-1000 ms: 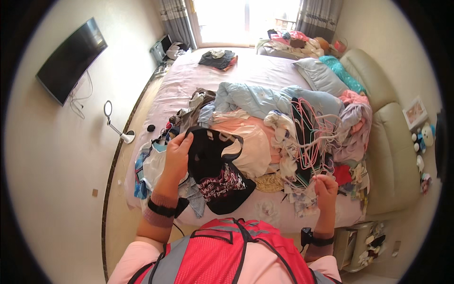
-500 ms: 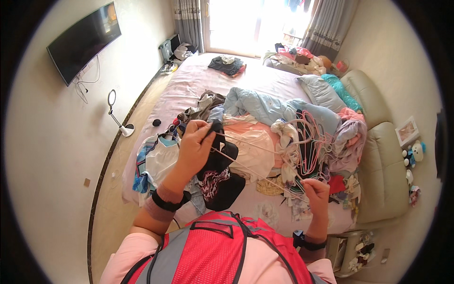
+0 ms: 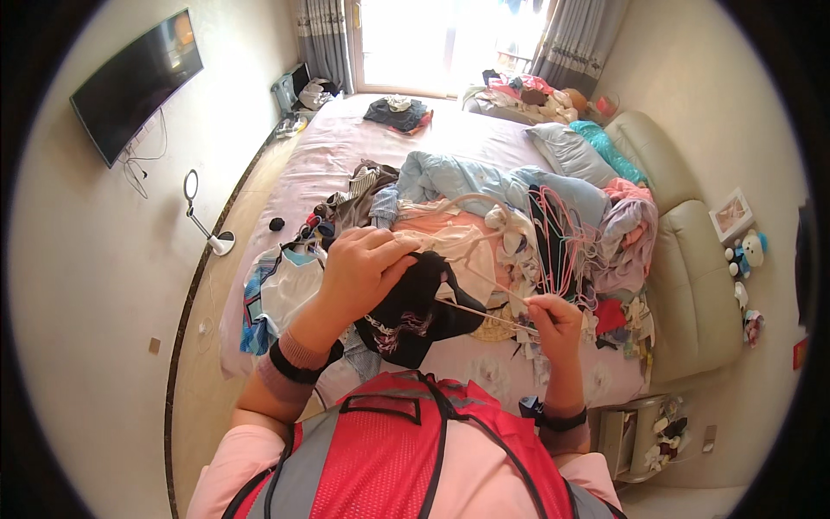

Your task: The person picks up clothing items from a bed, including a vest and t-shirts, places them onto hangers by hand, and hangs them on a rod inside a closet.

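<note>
The left hand [image 3: 367, 264] grasps the upper edge of a black printed top [image 3: 415, 303], fingers curled over the fabric. The top hangs above the near part of the bed [image 3: 333, 143], in front of the person and left of the right hand [image 3: 553, 324]. The right hand grasps a pale pink clothes hanger [image 3: 493, 317] between thumb and fingers; the hanger extends left to the top. Whether its far end sits inside the top cannot be told, because fabric covers it.

A white sleeveless top [image 3: 294, 290] lies on the bed to the left of the left forearm. Beyond the black top lies a peach garment [image 3: 445, 229], with a light blue quilt [image 3: 458, 177] on its far side. A bundle of pink hangers [image 3: 566, 259] rests on the clothes beyond and slightly right of the right hand. A red cloth [image 3: 611, 317] lies near, right of the right hand.

A grey pillow [image 3: 571, 156] lies at the far right, beside the padded headboard [image 3: 692, 285]. A stack of dark clothes [image 3: 398, 112] occupies the far end of the bed. A television [image 3: 138, 91] is mounted on the left wall.
</note>
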Demonstrator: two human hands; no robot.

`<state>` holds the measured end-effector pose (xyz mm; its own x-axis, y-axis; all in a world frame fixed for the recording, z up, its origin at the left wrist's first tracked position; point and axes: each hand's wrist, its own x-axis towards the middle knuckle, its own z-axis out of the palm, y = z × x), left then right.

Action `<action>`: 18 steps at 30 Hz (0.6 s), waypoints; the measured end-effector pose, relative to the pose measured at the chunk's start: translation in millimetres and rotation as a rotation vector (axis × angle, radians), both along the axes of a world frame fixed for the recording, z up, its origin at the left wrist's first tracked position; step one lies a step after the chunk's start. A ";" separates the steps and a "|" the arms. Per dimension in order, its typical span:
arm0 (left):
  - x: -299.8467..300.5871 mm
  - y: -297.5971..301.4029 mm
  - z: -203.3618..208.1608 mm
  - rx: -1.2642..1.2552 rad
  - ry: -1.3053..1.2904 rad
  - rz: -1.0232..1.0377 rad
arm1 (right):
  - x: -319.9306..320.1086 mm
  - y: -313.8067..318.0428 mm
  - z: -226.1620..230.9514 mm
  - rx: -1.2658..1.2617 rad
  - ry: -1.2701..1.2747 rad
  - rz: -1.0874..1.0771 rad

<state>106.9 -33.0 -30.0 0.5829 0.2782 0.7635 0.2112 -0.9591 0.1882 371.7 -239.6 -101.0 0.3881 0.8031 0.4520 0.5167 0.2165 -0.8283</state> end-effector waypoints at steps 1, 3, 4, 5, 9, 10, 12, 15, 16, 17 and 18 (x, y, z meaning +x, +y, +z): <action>-1.0 -1.0 -2.2 -0.052 0.007 0.003 | -0.7 -1.4 2.7 -0.051 0.072 -0.010; -0.8 -2.2 -3.6 -0.060 -0.010 0.038 | -16.2 11.9 22.6 0.125 -0.247 -0.155; -1.8 -4.6 -3.4 -0.067 0.000 0.039 | -26.1 16.0 29.6 0.241 -0.428 -0.200; -0.4 -7.0 -1.7 -0.089 -0.020 0.072 | -35.1 18.0 37.9 0.359 -0.612 -0.280; 6.1 -11.1 1.5 -0.107 -0.086 0.102 | -61.5 27.3 14.4 0.008 -0.536 0.271; 9.2 -12.1 1.9 -0.111 -0.113 0.101 | -68.9 32.9 6.0 -0.121 -0.537 0.339; 8.6 -13.7 5.1 -0.102 -0.121 0.095 | -77.2 44.0 -11.4 -0.218 -0.588 0.317; 5.8 -17.3 7.0 -0.138 -0.118 0.100 | -81.6 54.6 -27.3 -0.335 -0.656 0.248; 5.2 -17.2 6.2 -0.155 -0.139 0.101 | -81.4 56.6 -30.5 -0.356 -0.671 0.197; 2.6 -16.9 5.6 -0.171 -0.159 0.106 | -80.2 58.9 -32.7 -0.353 -0.671 0.202; -1.3 -16.0 5.5 -0.170 -0.158 0.110 | -76.9 60.5 -34.1 -0.251 -0.661 0.156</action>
<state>105.6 -49.0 -24.5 0.4195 0.4652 0.7795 0.2680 -0.8839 0.3833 294.8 -179.1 -135.1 -0.0300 0.9373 0.3473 0.9056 0.1725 -0.3875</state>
